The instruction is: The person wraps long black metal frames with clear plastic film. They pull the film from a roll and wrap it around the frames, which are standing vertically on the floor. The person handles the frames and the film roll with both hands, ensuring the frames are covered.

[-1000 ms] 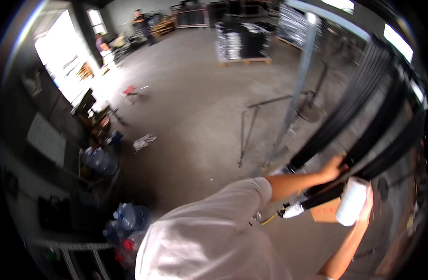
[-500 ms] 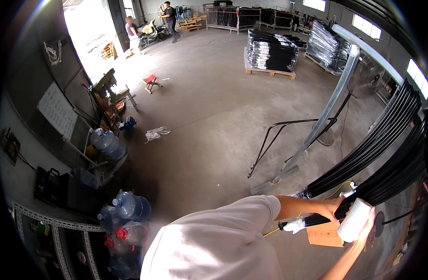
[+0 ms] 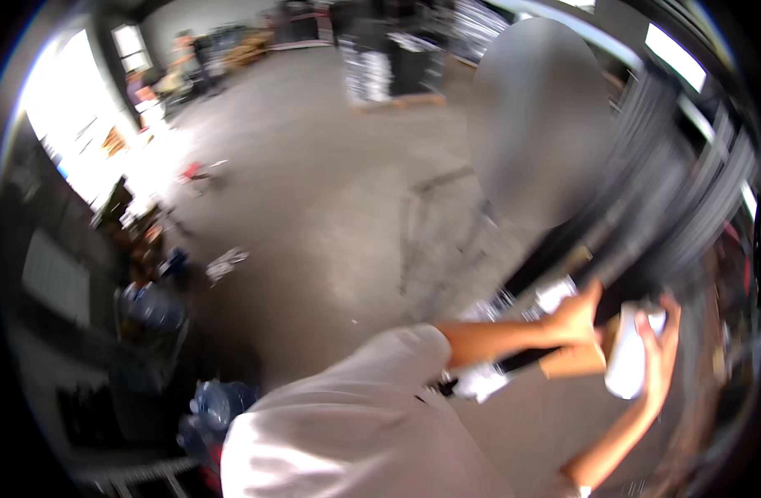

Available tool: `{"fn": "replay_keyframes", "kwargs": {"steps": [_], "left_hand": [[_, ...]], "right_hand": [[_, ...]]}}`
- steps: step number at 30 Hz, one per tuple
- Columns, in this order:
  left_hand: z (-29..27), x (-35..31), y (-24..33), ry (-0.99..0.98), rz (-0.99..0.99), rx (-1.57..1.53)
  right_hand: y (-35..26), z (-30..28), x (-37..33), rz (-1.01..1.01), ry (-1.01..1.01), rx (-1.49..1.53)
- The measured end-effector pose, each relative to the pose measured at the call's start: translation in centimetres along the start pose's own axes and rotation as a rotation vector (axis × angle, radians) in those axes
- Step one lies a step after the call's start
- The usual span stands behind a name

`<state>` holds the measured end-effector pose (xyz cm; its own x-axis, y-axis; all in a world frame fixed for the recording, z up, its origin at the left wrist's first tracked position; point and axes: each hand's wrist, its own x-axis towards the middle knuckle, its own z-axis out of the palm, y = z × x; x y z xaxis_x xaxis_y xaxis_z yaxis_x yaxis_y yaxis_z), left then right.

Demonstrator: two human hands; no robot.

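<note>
My right hand (image 3: 661, 353) is wrapped round a white roll (image 3: 626, 357) that looks like stretch film, held nearly upright. To its left, my left hand (image 3: 573, 319) is at the lower part of a bundle of long black tubes (image 3: 542, 253). Its fingers are partly hidden and smeared, so its grip is unclear. Clear wrapping (image 3: 555, 295) shows beside that hand, and a white wrapped end (image 3: 482, 382) lies below the forearm. Under and between the hands is a brown cardboard box (image 3: 573, 362).
More black tubes (image 3: 654, 174) slope up to the right, blurred. A grey oval smear covers part of the metal frame. Blue water bottles (image 3: 221, 402) stand at lower left. Crumpled plastic (image 3: 227, 264) and a red stool (image 3: 192, 172) are on the floor; a wrapped pallet stack (image 3: 393, 70) stands beyond.
The view has swung to the right and blurred. The white roll has turned more upright in my right hand. My left hand stays by the tubes, its thumb side now higher.
</note>
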<state>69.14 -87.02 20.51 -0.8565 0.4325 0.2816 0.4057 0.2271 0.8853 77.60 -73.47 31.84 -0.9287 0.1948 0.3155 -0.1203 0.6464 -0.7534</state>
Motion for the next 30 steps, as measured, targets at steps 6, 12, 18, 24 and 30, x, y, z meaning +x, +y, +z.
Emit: {"fn": "replay_keyframes", "kwargs": {"steps": [6,12,18,24,30], "left_hand": [[-1.8,3.6,4.7,0.007,-0.019,0.081],[-0.3,8.2,2.4,-0.007,-0.012,0.06],[1.3,7.5,-6.3,-0.162,0.098,-0.282],[2.8,8.9,-8.5,-0.131,0.11,-0.253],[2.1,8.2,-8.2,-0.314,-0.042,-0.168]], "right_hand": [[12.6,2.0,-3.8,0.338,-0.04,0.845],[14.5,11.0,-6.9,0.419,-0.351,1.161],[14.1,10.4,-6.1,0.545,-0.289,1.237],[1.4,-2.3,-8.1,-0.365,-0.773,0.623],[-13.6,-8.0,-12.0,-0.438,-0.857,-0.484]]}}
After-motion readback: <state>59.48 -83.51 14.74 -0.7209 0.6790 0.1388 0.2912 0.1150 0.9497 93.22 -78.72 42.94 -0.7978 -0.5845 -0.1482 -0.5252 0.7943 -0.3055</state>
